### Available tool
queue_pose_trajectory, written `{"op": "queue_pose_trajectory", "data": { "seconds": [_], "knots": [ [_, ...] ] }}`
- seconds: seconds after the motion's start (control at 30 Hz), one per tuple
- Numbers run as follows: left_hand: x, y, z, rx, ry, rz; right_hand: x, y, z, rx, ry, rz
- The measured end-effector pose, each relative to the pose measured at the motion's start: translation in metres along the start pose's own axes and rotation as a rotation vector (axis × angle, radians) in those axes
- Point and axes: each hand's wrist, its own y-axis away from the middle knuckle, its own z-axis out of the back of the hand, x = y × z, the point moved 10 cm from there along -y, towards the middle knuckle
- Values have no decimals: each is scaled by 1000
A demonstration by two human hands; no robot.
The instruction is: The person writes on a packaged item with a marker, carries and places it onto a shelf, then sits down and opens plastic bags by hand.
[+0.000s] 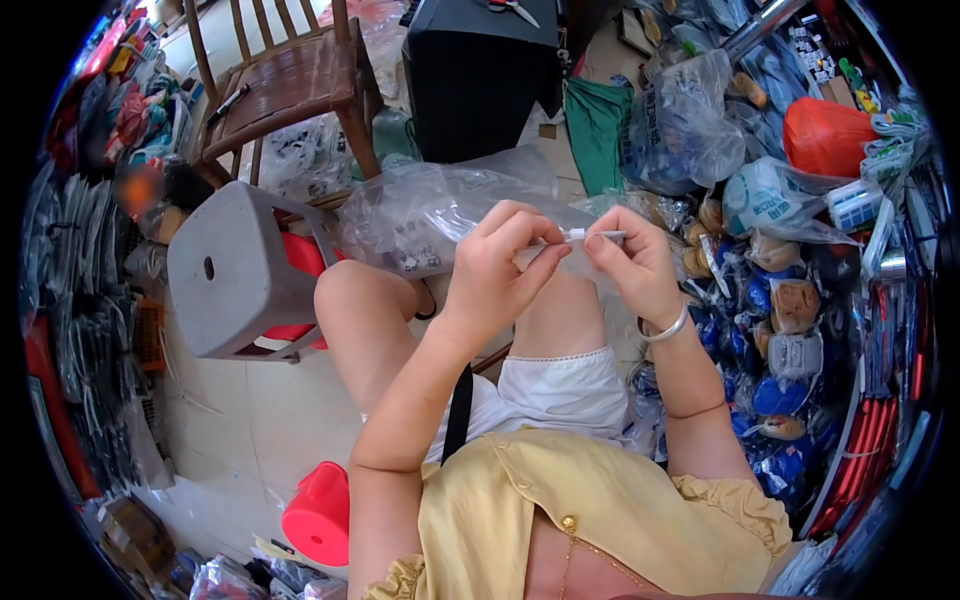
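Note:
My left hand [508, 262] and my right hand [637, 268] are raised over my lap, close together. Between their fingertips is a small, thin whitish piece [577, 235], too small to name. Each hand pinches one end of it, with thumb and index finger pressed together. A greyer, pointed end sticks out past my right fingers. Below and behind the hands lies a large clear plastic bag [440, 215], with small items showing inside its lower left part.
A grey stool [225, 270] and a wooden chair [285, 95] stand to the left. A black box [480, 100] with scissors [515, 10] on top is ahead. A red stool [318, 515] sits lower left. Bagged goods [780, 300] crowd the right side.

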Motion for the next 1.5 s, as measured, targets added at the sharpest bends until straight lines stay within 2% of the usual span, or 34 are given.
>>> {"op": "queue_pose_trajectory", "data": {
  "seconds": [0.1,0.17,0.27,0.43,0.5,0.73,0.8,1.07,1.23,1.33,1.4,1.5],
  "knots": [
    [11,1,-4,51,83,119,5,0,0,-10,92,24],
    [27,8,-12,114,192,301,8,1,0,-14,125,23],
    [41,14,-17,73,299,410,6,1,2,-13,167,23],
    [35,13,-15,69,237,372,-3,-1,0,8,175,-18],
    [36,14,-15,76,196,338,11,-2,6,-143,184,92],
    [36,14,-12,97,149,339,23,-7,-3,-56,455,199],
    [38,15,-12,104,155,345,31,-6,-9,-54,448,321],
    [53,27,-19,71,389,474,28,-11,-12,6,483,180],
    [51,28,-18,90,332,472,18,-10,-13,34,461,87],
    [51,29,-19,126,324,498,30,-7,-17,41,572,177],
    [53,32,-22,170,317,525,45,-2,-27,87,710,337],
    [48,30,-21,148,326,502,42,-3,-23,77,655,336]
  ]
}}
